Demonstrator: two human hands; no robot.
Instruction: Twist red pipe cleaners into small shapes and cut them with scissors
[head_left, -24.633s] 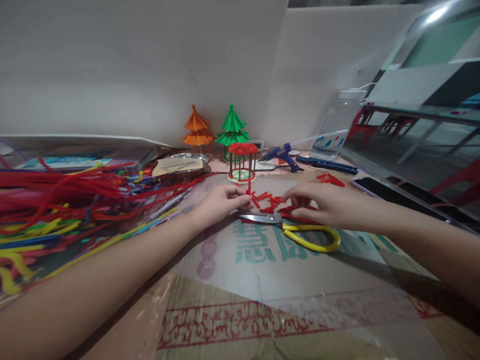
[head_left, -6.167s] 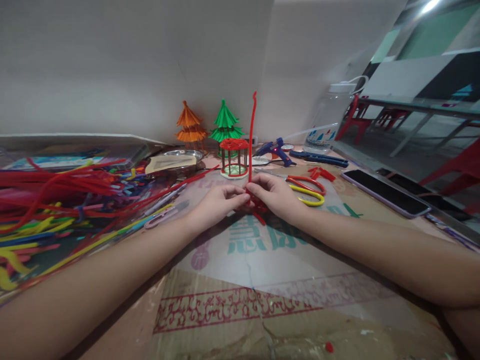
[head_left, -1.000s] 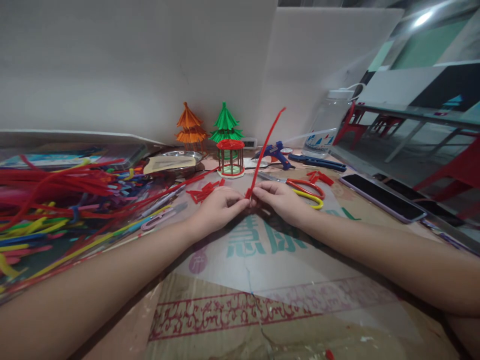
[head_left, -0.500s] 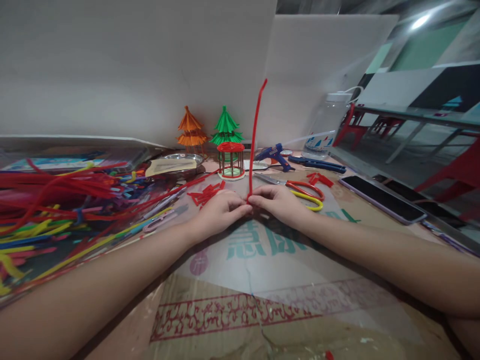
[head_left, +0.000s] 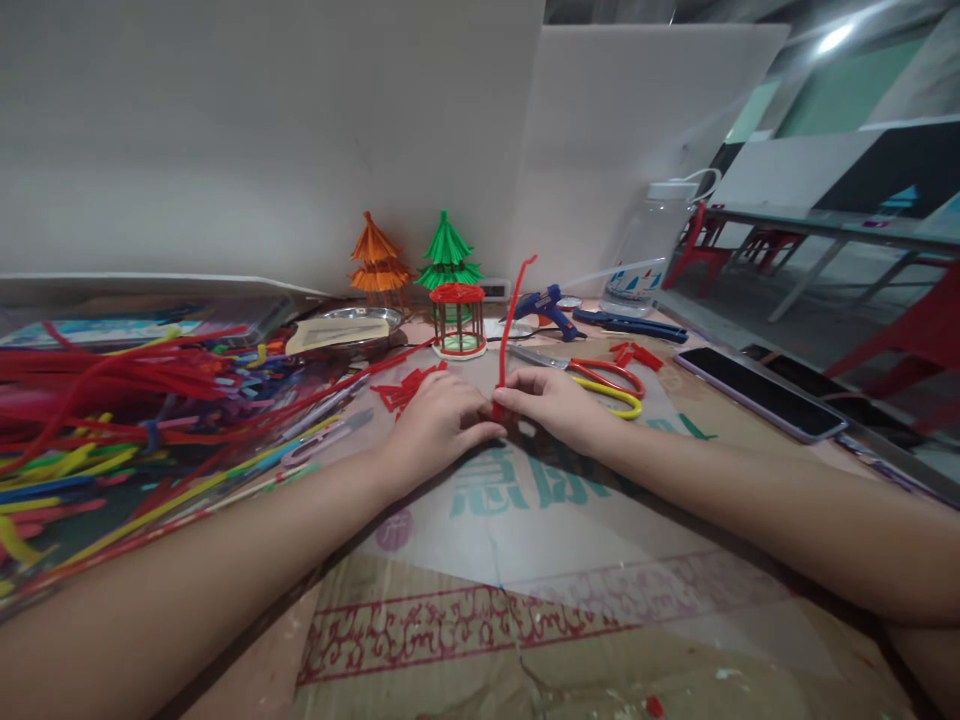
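Both my hands meet over the middle of the table. A red pipe cleaner [head_left: 508, 330] stands up from between my fingertips, its top bent to the right. My right hand [head_left: 551, 402] pinches its lower end between thumb and fingers. My left hand [head_left: 442, 418] is closed on the same end from the other side; its fingertips partly hide a small red folded bit. Cut red pieces [head_left: 409, 388] lie just beyond my left hand. Scissors [head_left: 607, 378] with red and yellow handles lie just past my right hand.
Behind stand a red-topped round pavilion frame [head_left: 459, 320], a green tiered roof model [head_left: 448, 250] and an orange one [head_left: 375, 255]. A blue glue gun [head_left: 546, 308], water bottle [head_left: 651, 245] and phone [head_left: 761, 393] are at the right. Bundled pipe cleaners [head_left: 112, 400] fill the left.
The upright part of the red pipe cleaner has become much shorter, its tip now lower and bent sideways. My hands stay together in nearly the same place.
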